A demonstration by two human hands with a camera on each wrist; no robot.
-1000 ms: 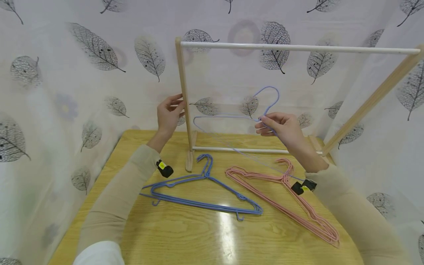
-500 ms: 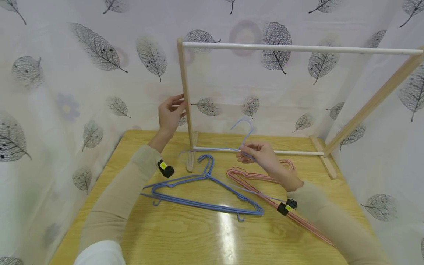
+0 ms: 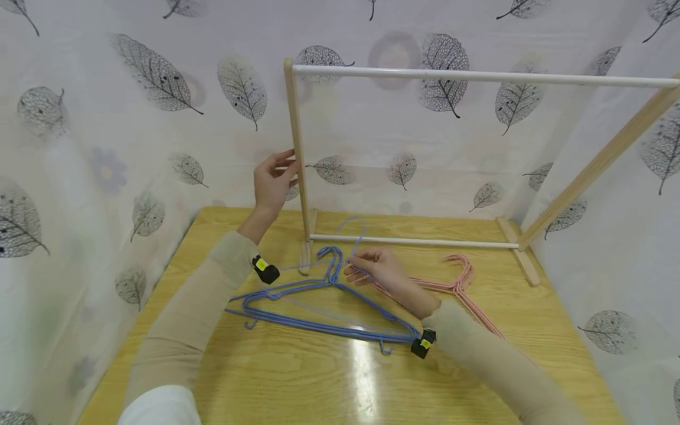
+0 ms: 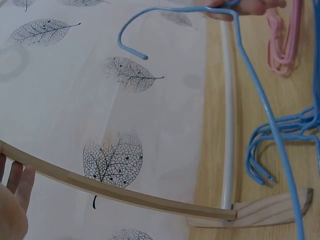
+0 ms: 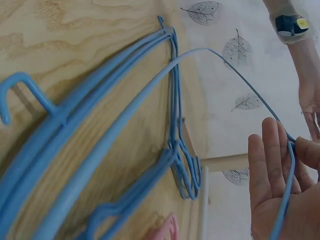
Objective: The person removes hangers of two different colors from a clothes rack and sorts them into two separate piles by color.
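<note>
My right hand (image 3: 379,268) pinches a thin blue wire hanger (image 4: 266,104) near the base of its hook, between thumb and fingers. The hanger is held above a small stack of blue hangers (image 3: 329,332) that lie flat on the table. Its hook points up and to the left in the head view. My left hand (image 3: 272,186) holds the left wooden post (image 3: 296,130) of a hanging rack, thumb and fingers at its edge. Part of the grip is hidden behind the post. Pink hangers (image 3: 455,287) lie to the right, partly covered by the right forearm.
The rack has a white top rod (image 3: 478,75), a white lower rod (image 3: 414,241) and a wooden foot (image 3: 517,251) at the right. It stands on a wooden table (image 3: 297,383). Leaf-patterned curtains (image 3: 175,136) surround the table.
My right hand has brought the held hanger down and to the left, from in front of the rack to over the blue stack. The left hand has stayed at the post.
</note>
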